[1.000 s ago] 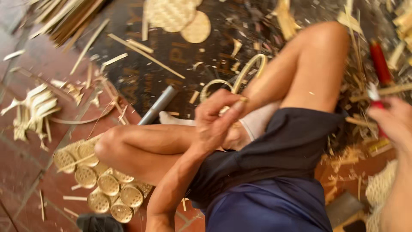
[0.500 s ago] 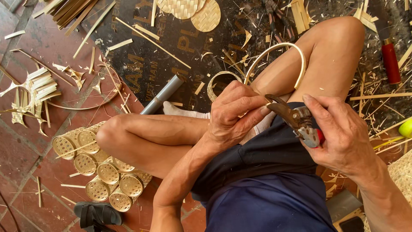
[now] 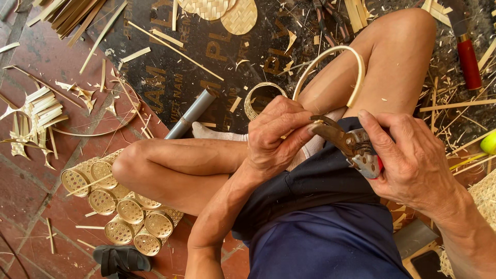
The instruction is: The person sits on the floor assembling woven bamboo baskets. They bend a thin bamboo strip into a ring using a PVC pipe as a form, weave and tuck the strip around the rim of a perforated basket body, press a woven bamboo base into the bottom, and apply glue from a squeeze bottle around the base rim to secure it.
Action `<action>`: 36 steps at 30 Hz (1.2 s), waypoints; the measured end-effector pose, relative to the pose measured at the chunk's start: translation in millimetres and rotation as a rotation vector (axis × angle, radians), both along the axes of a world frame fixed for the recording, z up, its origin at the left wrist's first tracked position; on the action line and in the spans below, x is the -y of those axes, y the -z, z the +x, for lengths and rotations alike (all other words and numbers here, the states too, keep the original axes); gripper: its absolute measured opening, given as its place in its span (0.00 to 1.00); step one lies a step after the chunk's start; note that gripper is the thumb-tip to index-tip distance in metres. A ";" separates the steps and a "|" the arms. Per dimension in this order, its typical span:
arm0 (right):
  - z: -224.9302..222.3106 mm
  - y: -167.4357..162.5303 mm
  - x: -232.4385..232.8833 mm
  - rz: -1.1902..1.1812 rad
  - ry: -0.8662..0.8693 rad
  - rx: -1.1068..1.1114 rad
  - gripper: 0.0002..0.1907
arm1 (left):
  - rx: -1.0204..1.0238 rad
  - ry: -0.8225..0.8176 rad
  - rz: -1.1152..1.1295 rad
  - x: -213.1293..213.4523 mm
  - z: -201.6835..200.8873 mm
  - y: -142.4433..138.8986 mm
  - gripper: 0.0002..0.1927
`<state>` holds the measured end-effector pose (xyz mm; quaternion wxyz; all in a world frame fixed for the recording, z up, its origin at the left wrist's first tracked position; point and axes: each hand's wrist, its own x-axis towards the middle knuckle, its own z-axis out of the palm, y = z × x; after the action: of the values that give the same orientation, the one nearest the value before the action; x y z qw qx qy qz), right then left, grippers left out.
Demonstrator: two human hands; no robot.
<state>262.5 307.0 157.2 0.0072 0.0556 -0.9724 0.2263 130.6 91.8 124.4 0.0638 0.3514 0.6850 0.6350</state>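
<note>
Left hand (image 3: 279, 135) pinching the end of a bent bamboo strip loop (image 3: 330, 62) between thumb and fingertips, above the lap and against the raised knee. Right hand (image 3: 408, 160) closed around pruning shears (image 3: 349, 142), blades slightly apart and touching the strip near the left fingers. Small woven bamboo cylinders (image 3: 121, 206) stacked on the brick floor (image 3: 31, 201) under the other leg, well apart from both hands.

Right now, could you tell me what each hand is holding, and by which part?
The right hand grips pruning shears by their handles. The left hand pinches the end of a bent cane loop at the blades.
</note>
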 end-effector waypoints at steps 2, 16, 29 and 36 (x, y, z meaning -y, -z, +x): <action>0.9 -1.4 -0.8 -0.026 -0.005 0.011 0.45 | -0.005 0.006 0.018 -0.7 -0.8 -0.9 0.09; 13.9 11.1 -18.9 -0.432 0.111 0.024 0.26 | 0.178 0.047 -0.015 6.3 11.0 0.5 0.06; -7.9 -0.9 5.8 -0.109 0.110 0.008 0.38 | 0.775 0.011 0.349 -7.2 19.7 -5.0 0.25; -7.9 -2.9 4.2 0.005 0.106 0.090 0.43 | 0.308 0.066 -0.061 -9.3 8.5 -20.7 0.10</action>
<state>254.6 302.9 160.1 -0.0247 -0.0063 -0.9739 0.2256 139.1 101.2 145.1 0.1993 0.2701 0.6742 0.6579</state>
